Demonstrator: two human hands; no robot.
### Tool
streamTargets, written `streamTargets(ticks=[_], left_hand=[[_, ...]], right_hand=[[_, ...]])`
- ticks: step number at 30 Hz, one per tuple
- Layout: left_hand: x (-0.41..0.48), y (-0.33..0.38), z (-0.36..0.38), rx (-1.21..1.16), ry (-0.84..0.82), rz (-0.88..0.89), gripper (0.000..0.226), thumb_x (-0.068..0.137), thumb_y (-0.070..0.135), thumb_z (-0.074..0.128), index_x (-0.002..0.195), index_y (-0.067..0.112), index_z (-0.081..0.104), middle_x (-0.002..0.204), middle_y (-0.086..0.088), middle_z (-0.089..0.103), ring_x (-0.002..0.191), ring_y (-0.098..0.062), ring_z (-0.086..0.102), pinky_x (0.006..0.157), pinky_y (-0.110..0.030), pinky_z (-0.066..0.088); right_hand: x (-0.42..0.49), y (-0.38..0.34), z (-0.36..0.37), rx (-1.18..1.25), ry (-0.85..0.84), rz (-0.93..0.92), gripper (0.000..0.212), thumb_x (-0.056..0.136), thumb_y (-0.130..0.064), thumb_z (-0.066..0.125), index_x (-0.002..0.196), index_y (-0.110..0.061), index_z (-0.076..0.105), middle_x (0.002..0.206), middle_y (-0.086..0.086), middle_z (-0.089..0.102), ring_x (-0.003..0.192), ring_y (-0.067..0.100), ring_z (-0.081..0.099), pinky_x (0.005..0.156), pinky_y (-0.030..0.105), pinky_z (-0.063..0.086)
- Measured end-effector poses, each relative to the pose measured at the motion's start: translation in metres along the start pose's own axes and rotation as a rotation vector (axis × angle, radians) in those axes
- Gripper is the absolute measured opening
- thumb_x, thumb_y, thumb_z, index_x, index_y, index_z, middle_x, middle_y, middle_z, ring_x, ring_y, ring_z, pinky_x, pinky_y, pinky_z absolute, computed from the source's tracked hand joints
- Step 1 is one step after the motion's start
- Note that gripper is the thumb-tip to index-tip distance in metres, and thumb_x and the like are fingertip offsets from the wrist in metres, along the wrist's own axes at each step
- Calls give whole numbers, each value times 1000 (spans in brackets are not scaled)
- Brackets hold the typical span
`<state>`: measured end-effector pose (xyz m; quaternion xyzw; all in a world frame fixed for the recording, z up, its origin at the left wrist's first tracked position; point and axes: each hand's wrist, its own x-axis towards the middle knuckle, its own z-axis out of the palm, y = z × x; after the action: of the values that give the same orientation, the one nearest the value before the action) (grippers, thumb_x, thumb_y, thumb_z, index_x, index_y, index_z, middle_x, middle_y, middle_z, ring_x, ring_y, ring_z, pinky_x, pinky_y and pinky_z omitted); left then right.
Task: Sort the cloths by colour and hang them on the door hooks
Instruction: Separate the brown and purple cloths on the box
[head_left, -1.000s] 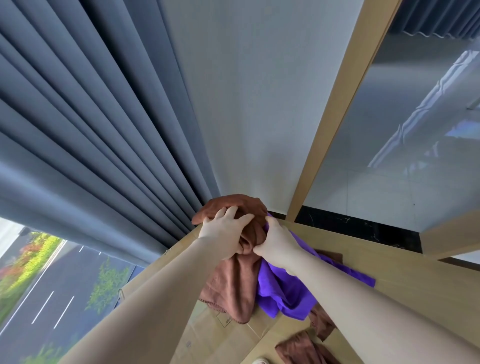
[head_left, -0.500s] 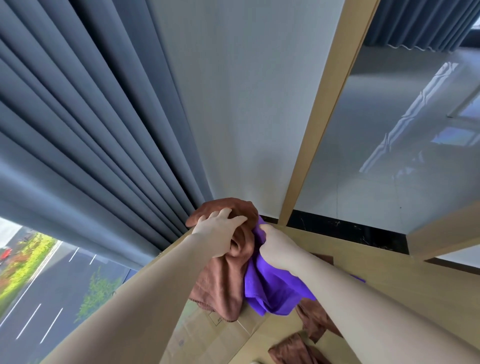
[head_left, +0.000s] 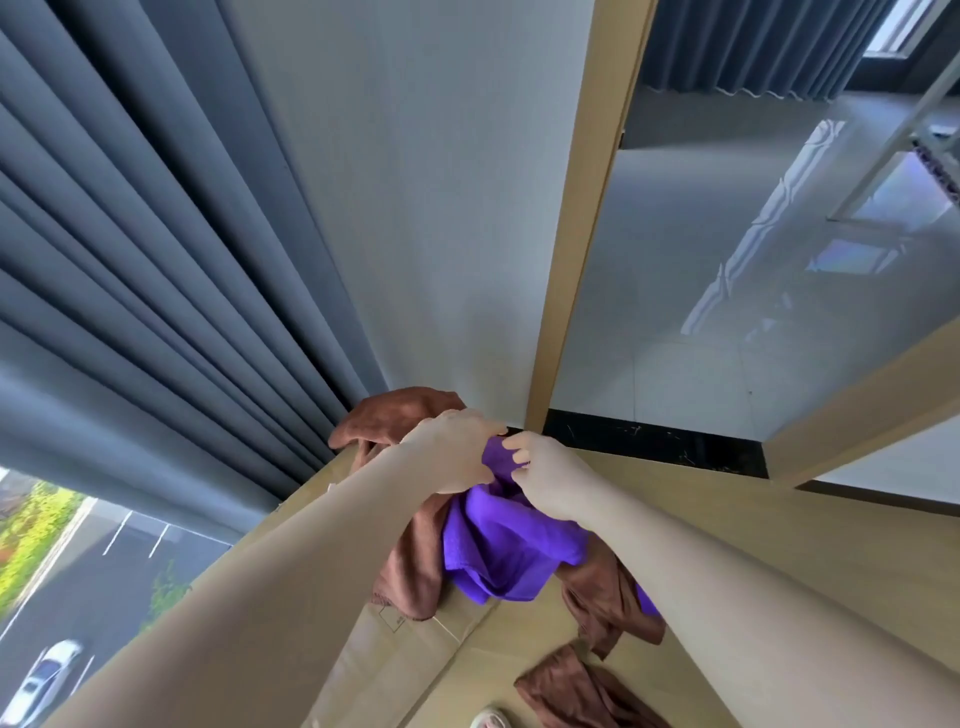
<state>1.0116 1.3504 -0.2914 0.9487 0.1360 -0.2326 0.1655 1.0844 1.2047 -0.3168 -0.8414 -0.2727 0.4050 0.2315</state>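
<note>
- The fingers of the right hand pinch the top fold of the purple cloth. The left hand curls closed around the same bunch.
- The cloth looks light, soft and limp. It would likely sag and slide off unless held at a gathered edge near its top.
- It hangs against the door, touching a brown cloth on its left. The hooks are hidden.
</note>
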Motion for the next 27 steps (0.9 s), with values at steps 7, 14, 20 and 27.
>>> streamTargets(ticks=[7, 14, 20, 27], left_hand=[[19, 86, 5, -87, -33, 160, 44, 94, 22, 62, 138, 22, 57, 128, -4, 64, 117, -26, 59, 94, -35, 49], [37, 140, 27, -92, -71, 157, 52, 99, 24, 58, 150, 22, 46, 148, -5, 51, 135, -27, 48, 107, -36, 40], [49, 185, 55, -103, -113, 89, 57, 100, 24, 58, 155, 23, 40, 159, -3, 41, 145, -24, 39, 117, -35, 34], [76, 243, 103, -172, -132, -48, 52, 101, 26, 56, 152, 24, 44, 153, -1, 49, 138, -24, 46, 112, -36, 41]], right_hand=[[-26, 68, -37, 31, 71, 108, 43, 103, -9, 52, 145, -16, 52, 140, 9, 60, 126, 27, 59, 111, 31, 41], [-52, 148, -62, 91, 71, 229, 37, 105, -7, 45, 140, -15, 56, 134, 9, 64, 117, 25, 60, 104, 34, 47], [-69, 211, -91, 69, 7, 247, 37, 105, -7, 45, 139, -14, 57, 134, 10, 64, 116, 27, 60, 96, 29, 46], [-65, 289, -124, -41, -81, 204, 36, 104, -19, 50, 138, -18, 60, 138, 9, 62, 120, 28, 60, 104, 36, 48]])
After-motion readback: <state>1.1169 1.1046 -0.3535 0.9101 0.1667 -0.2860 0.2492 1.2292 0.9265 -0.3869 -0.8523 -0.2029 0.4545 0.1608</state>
